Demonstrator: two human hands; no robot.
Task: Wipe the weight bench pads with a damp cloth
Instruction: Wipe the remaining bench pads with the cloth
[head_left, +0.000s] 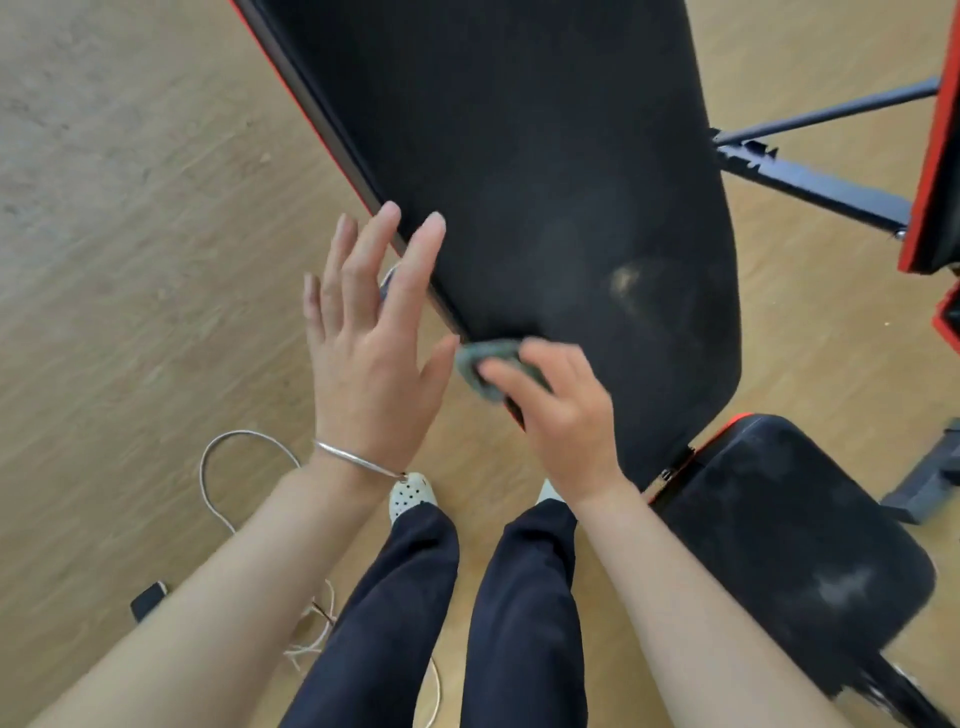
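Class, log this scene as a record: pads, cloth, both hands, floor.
back pad: black, pale smudge low down
seat pad: black, dusty marks
cloth: grey-green, bunched at back pad's lower edge
right hand: grips cloth
left hand: fingers straight, beside back pad's edge
floor: wood-look, white cable on it

A long black padded backrest (519, 156) stretches ahead; a rounded black seat pad (779, 530) sits at its near right. A crumpled grey-green cloth (480, 361) lies on the backrest's near-left corner under the right hand (563, 415), the left hand (369, 338) just left.
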